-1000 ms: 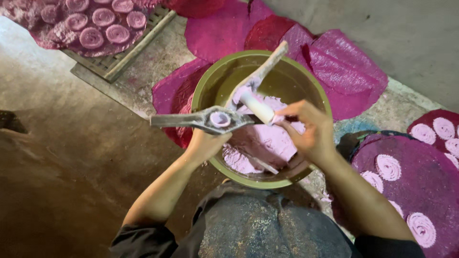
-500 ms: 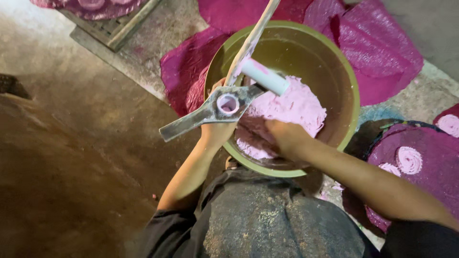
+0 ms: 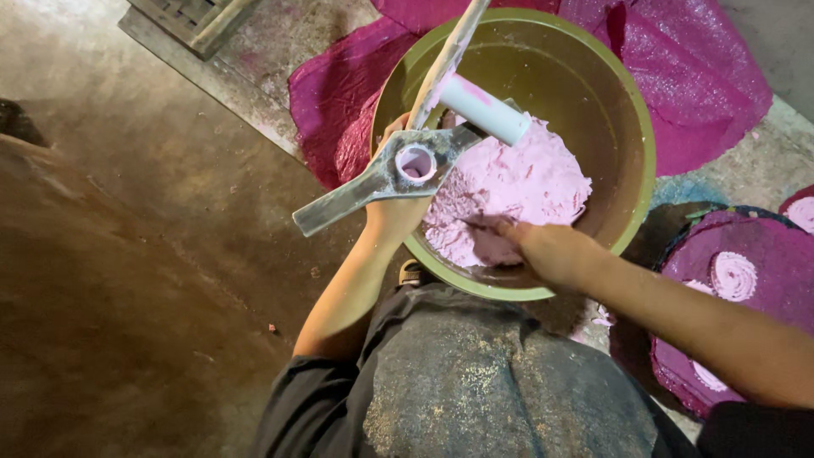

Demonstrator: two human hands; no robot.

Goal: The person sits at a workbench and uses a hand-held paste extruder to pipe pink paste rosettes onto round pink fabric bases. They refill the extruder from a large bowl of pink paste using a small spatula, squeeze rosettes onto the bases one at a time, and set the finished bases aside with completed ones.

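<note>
Pink dough point(image 3: 509, 191) fills an olive bowl point(image 3: 632, 127) — right hand point(image 3: 543, 250) digs in, fingers curled around a lump; left hand point(image 3: 394, 212) grips a metal press point(image 3: 398, 170) — best kept level while loading

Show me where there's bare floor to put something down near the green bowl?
The widest bare patch is the brown floor, left of the left hand and its metal press. A small strip lies between the bowl and the magenta mat with spirals. Inside the bowl it's crowded: pink dough and the right hand.
</note>
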